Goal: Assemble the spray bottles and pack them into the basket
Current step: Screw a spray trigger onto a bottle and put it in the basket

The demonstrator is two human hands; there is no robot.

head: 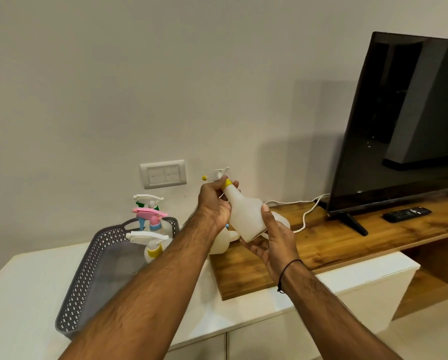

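Your left hand [216,203] grips the yellow spray head [216,175] while your right hand [275,237] cradles the white bottle [245,215], just right of the grey basket [93,258] holding three assembled bottles [151,229].

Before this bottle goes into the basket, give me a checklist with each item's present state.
1. Bottle held firmly: ok. The right hand cups the base of the white bottle; the left hand grips its neck.
2. Yellow-tipped spray head seated on the neck: ok, it sits at the yellow collar.
3. Head screwed fully tight: cannot tell.
4. Free room in the grey basket: ok. The three bottles stand at its far end; the near part looks open.
5. Path to the basket: ok, it lies just left of the hands.
6. All other bottles assembled: cannot tell. Another white bottle lies behind the left wrist, mostly hidden.
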